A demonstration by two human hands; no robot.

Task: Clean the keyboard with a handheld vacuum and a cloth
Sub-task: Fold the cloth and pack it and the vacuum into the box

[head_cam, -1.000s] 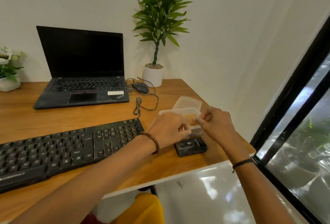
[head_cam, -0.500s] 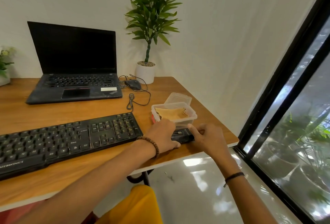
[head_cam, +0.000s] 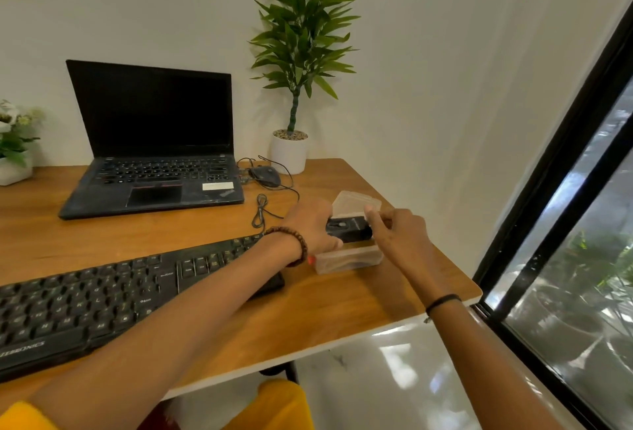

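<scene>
Keyboard (head_cam: 102, 299) not touched yet. Just off its right end, left hand (head_cam: 313, 224) and right hand (head_cam: 400, 241) both grip the small boxy black vacuum (head_cam: 349, 229), lifted now over the clear plastic tub (head_cam: 349, 260); half a second ago it was lying flat. Vacuuming's probably next. Keys: matte black, low, blocky.

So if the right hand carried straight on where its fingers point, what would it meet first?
The black handheld vacuum that the right hand is pinching; past that, probably the clear lid, though depth is unclear.
</scene>
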